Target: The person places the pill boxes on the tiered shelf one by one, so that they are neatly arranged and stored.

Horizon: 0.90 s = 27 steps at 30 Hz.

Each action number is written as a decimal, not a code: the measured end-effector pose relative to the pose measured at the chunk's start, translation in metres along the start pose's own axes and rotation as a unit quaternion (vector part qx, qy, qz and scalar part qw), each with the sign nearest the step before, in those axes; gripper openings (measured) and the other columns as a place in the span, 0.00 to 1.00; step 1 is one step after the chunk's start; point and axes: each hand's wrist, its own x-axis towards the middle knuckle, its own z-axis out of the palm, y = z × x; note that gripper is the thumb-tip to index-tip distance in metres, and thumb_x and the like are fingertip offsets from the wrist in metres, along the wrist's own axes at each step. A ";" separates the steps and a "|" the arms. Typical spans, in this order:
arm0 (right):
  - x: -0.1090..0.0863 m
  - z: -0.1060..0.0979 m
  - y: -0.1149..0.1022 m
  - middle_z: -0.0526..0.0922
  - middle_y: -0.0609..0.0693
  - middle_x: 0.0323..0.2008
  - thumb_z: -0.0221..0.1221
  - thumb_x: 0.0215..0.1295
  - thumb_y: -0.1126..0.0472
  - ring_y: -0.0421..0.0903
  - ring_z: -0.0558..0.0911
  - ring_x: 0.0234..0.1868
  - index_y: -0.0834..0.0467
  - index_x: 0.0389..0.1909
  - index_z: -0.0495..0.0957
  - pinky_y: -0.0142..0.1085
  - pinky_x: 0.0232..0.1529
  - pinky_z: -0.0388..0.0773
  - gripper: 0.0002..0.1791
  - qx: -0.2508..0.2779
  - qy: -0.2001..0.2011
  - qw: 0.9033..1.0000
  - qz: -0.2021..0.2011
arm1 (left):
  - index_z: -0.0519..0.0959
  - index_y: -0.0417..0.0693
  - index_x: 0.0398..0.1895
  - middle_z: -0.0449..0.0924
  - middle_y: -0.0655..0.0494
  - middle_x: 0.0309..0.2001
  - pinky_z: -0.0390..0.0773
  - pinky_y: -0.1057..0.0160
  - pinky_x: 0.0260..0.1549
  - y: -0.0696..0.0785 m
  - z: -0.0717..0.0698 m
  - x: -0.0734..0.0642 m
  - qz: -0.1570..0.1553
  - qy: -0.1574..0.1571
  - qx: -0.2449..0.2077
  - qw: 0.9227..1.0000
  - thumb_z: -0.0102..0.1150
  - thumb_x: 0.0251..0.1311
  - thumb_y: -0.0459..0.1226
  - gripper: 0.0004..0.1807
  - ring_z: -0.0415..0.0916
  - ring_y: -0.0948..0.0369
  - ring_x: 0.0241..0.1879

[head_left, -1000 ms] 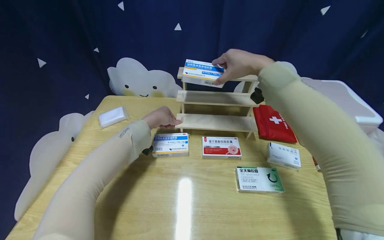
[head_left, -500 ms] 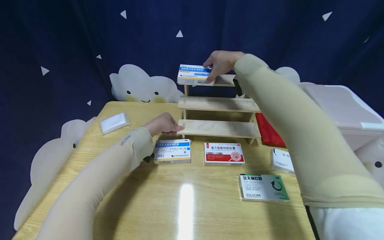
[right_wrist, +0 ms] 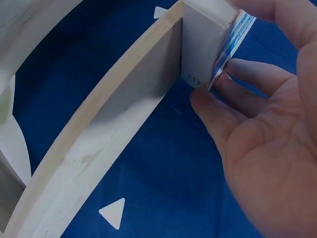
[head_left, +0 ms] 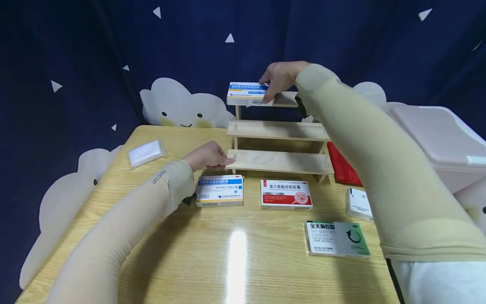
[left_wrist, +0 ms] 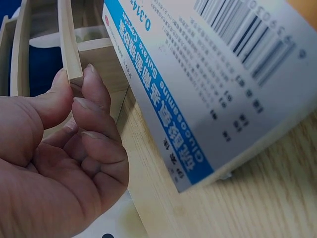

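Observation:
A three-tier wooden shelf (head_left: 281,160) stands at the back of the table. My left hand (head_left: 208,155) pinches the left end of its lowest board between thumb and forefinger, plain in the left wrist view. On the left end of the top board lies a blue and white medicine box (head_left: 247,93). My right hand (head_left: 280,79) grips that box by its right end, thumb at the front and fingers behind; in the right wrist view the box (right_wrist: 203,42) sits against the board. A matching glucosamine capsule box (head_left: 219,192) lies on the table just below my left hand.
A red and white medicine box (head_left: 286,195), a green and white capsule box (head_left: 337,239) and a white box (head_left: 358,204) lie in front of the shelf. A wrapped white packet (head_left: 146,153) lies left. At right are a red pouch (head_left: 343,164) and a pale plastic bin (head_left: 436,131).
My right hand has moved left and set the blue and white box down onto the top board's left end. The left hand keeps its pinch on the lowest board.

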 end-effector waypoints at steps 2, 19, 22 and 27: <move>-0.001 0.000 0.000 0.71 0.55 0.67 0.67 0.61 0.44 0.50 0.70 0.60 0.55 0.78 0.50 0.53 0.70 0.56 0.51 0.002 -0.001 1.000 0.000 | 0.82 0.39 0.31 0.72 0.55 0.22 0.72 0.56 0.39 0.001 -0.001 -0.001 0.000 0.000 0.002 1.000 0.63 0.66 0.47 0.18 0.67 0.59 0.25; -0.081 0.015 -0.007 0.61 0.56 0.73 0.65 0.64 0.45 0.57 0.61 0.72 0.55 0.75 0.60 0.54 0.68 0.60 0.43 0.007 0.146 0.988 -0.043 | 0.83 0.39 0.29 0.70 0.56 0.19 0.72 0.58 0.39 0.007 -0.007 0.008 0.010 -0.008 0.051 0.999 0.60 0.67 0.49 0.21 0.63 0.60 0.21; -0.097 0.031 -0.012 0.68 0.58 0.69 0.64 0.67 0.50 0.57 0.70 0.66 0.58 0.71 0.66 0.50 0.63 0.70 0.36 0.010 0.179 0.981 -0.073 | 0.83 0.40 0.29 0.70 0.56 0.19 0.71 0.58 0.40 0.006 -0.008 0.011 0.006 -0.007 0.056 0.998 0.60 0.67 0.49 0.21 0.64 0.60 0.21; -0.112 0.075 -0.020 0.79 0.57 0.58 0.64 0.67 0.56 0.53 0.79 0.54 0.61 0.63 0.76 0.45 0.54 0.77 0.26 0.014 0.217 0.966 -0.143 | 0.80 0.42 0.23 0.67 0.58 0.16 0.71 0.59 0.37 0.002 -0.010 0.013 0.006 -0.010 0.068 0.998 0.59 0.68 0.50 0.22 0.62 0.61 0.19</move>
